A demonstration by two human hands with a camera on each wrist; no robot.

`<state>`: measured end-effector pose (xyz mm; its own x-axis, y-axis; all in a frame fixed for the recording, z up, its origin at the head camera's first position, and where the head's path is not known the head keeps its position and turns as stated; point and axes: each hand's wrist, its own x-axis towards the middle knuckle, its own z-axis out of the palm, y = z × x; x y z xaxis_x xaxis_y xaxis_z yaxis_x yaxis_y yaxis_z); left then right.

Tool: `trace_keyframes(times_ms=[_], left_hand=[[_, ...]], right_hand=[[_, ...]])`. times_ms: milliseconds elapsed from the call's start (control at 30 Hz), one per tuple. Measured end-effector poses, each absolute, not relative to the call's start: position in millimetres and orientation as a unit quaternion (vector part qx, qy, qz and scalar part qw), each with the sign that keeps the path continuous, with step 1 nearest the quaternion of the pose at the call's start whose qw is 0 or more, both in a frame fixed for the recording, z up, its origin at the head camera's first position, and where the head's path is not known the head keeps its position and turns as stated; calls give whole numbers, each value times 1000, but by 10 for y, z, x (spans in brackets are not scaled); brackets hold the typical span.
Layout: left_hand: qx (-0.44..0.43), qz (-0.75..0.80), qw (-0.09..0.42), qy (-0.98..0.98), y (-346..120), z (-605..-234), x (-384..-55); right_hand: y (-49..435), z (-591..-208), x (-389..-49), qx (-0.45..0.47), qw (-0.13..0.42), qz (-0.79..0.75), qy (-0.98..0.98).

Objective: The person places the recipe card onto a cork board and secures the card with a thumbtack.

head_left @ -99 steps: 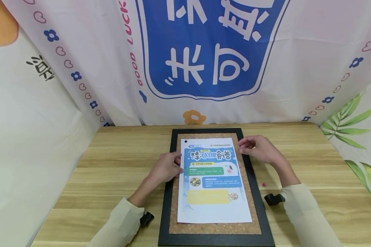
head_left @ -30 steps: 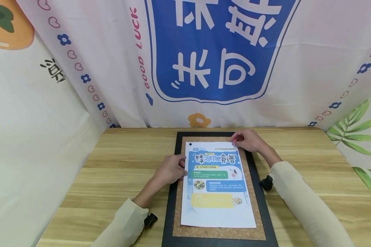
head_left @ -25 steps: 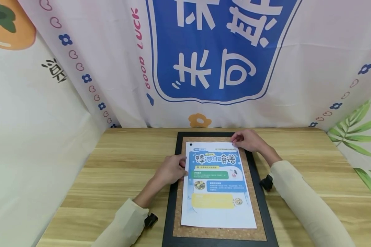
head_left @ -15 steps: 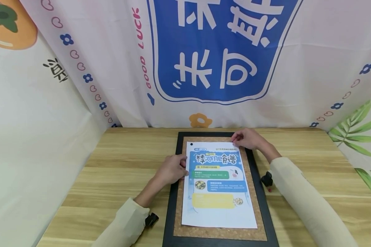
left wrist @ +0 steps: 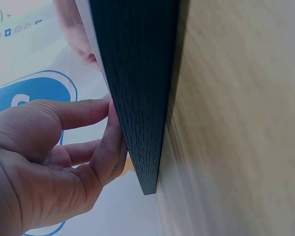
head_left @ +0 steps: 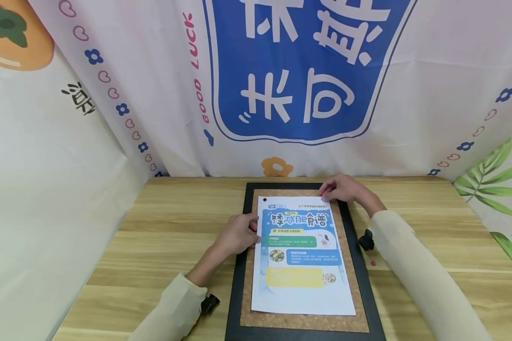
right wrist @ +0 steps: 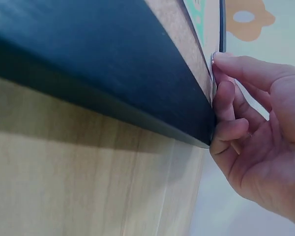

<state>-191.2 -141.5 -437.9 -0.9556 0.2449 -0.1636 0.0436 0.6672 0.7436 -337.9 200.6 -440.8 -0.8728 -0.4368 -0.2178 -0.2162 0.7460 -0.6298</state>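
A printed sheet of paper (head_left: 300, 298) lies on a cork board (head_left: 354, 303) with a black frame (head_left: 235, 284). A black push pin (head_left: 264, 200) sits in its upper left corner. My left hand (head_left: 236, 233) rests at the sheet's left edge, thumb and finger apart; in the left wrist view, its fingertips touch the frame's side. At the upper right corner, my right hand (head_left: 343, 188) brings thumb and finger together round what looks like a small push pin, mostly hidden. In the right wrist view, the other fingers of the right hand (right wrist: 260, 123) curl against the frame.
A small pink-red pin (head_left: 373, 263) lies on the wooden table (head_left: 153, 246) right of the board, near the right wrist's black camera (head_left: 366, 240). A printed curtain (head_left: 175, 156) hangs behind the table's far edge.
Since the earliest frame, my right hand has moved from the board's right side to the sheet's upper right corner, lately lifting its wrist slightly. The left hand keeps its place at the sheet's edge.
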Motion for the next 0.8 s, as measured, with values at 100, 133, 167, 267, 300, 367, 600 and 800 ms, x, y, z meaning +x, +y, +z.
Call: trace_keyframes(times_ms=[100,133,167,267,300,367,600,800], left_hand=[[78,401,127,904,-1407,-4380,-1909],[77,401,127,904,-1405,-4380,-1909],[76,402,127,904,-1403,-4380,-1909],[77,402,128,904,-1402,-4379,-1907],[77,401,128,904,-1403,-4380,-1907],[76,399,127,905,-1403,-4381,-1908],[67,390,123,910,-1397,-4390,-1922],[72,394,118,909,-1414,-4409,-1927]], right_hand=[[2029,-4413,-3395,-183,182,-313,914],[2036,-4414,-3401,-184,182,-313,914],[2043,-4415,-3407,-184,183,-313,914],[2050,-4409,-3421,-183,187,-315,912],[2049,-4407,-3426,-181,188,-315,913],[2038,-4404,-3437,-177,190,-314,913],[1973,-4414,-3470,-141,195,-308,920],[1931,-4405,-3479,-120,193,-307,924]])
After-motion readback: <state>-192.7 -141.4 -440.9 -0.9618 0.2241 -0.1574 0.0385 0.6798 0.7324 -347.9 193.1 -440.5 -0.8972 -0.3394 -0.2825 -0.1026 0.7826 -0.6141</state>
